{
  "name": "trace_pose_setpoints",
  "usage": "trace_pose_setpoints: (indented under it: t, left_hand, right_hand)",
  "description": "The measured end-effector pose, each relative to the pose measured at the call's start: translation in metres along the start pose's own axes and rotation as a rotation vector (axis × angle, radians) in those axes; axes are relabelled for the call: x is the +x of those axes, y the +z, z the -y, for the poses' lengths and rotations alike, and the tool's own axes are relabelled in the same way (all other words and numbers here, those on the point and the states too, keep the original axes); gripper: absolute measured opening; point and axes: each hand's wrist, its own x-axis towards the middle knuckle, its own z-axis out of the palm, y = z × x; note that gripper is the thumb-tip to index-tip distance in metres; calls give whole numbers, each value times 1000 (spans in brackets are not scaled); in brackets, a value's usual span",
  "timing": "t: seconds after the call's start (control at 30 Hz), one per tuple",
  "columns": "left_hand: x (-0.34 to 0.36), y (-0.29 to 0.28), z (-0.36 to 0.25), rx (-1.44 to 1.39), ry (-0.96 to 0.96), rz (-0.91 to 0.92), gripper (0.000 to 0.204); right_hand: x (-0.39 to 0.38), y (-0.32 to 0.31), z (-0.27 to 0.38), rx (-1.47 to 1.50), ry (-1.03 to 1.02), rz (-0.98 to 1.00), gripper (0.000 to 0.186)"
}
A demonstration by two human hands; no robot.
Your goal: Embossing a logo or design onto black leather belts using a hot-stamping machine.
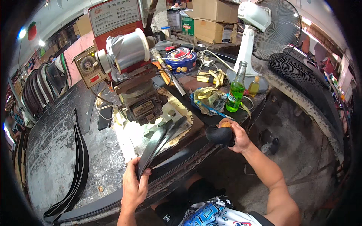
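My left hand [136, 184] grips the near ends of several narrow black strips [152, 145], which look like belt straps. They slant up across the press's pale, worn base plate [130, 141], their far ends near the press head. My right hand [240, 138] is closed on a rounded black object [220, 135] with an orange-brown part at its top, just off the bench edge; its kind is unclear. Above the plate stands a hand-operated stamping press [141, 103] with a dark metal block, a roll of silvery foil [130, 49] and a dial control box [89, 66].
More black strips [81, 150] lie curved on the worn bench top [49, 132] at left. Toward the right sit a green bottle [236, 90], a small yellow bottle [254, 86], a blue round tin [183, 64], tapes and a white fan [250, 49]. Dark strips [301, 71] hang far right.
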Motion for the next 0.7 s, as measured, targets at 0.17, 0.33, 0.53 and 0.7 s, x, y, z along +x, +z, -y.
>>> trace_pose_setpoints:
  t: [0.17,0.33,0.53,0.7]
  left_hand:
    - [2,-2,-16,141,153,9,34]
    - [5,3,-21,193,130,24,40]
    - [10,0,-22,217,122,81,53]
    - [7,4,-18,312,146,68,56]
  right_hand:
    - [6,-7,3,-10,172,-2,28]
    - [7,14,24,-206,214,-20,46]
    - [1,21,48,-797,68,-137,38]
    - [-6,21,61,-948,8,-235,26]
